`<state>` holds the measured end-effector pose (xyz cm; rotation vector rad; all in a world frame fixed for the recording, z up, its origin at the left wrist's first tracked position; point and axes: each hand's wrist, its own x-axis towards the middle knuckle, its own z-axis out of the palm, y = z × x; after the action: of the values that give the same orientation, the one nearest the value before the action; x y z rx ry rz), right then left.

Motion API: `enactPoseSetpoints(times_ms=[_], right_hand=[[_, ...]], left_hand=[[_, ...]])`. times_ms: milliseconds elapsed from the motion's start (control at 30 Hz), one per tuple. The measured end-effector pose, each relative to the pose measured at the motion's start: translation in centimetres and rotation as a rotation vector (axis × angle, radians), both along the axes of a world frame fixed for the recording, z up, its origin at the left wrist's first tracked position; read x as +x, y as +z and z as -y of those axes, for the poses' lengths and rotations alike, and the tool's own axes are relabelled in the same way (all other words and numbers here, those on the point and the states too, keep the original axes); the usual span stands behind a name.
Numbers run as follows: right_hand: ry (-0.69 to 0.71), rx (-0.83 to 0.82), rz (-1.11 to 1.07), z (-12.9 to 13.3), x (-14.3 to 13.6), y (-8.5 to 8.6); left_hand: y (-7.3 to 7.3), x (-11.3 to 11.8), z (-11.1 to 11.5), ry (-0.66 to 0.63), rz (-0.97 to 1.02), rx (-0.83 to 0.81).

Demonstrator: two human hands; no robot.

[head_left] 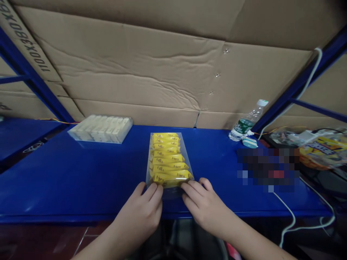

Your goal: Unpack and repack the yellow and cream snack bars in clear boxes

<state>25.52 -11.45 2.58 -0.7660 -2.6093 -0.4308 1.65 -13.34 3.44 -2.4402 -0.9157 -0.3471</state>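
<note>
A clear plastic box [169,159] holding a row of several yellow packets lies on the blue table, its near end toward me. My left hand [148,202] grips the near left corner of the box with bent fingers. At the near right corner, my right hand [199,198] has its fingers curled against the box edge. The thumbs are partly hidden, and the near edge of the box is dark between the hands.
A clear box of pale packets [103,129] sits at the back left of the blue table [108,180]. A water bottle [245,124] and a small teal-white object [249,143] stand back right. A blurred-out item, a white cable [291,216] and yellow packaging [324,148] are at the right.
</note>
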Motion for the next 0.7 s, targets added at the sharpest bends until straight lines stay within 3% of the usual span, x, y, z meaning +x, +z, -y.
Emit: enactPoseSetpoints(times_ms=[200,400,700], right_hand=[[-0.019,0.095,-0.008,0.4,-0.8,0.1],[0.001,0.057,0.002,0.4,-0.6,0.0],[0.016,0.168,0.015,0.3,-1.2,0.0]], left_hand=[[0.7,0.0,-0.1,-0.035,-0.048,0.044],[1.3,0.2,-0.1,-0.03,-0.061,-0.001],[1.2,0.2,-0.1,-0.046,-0.036,0.013]])
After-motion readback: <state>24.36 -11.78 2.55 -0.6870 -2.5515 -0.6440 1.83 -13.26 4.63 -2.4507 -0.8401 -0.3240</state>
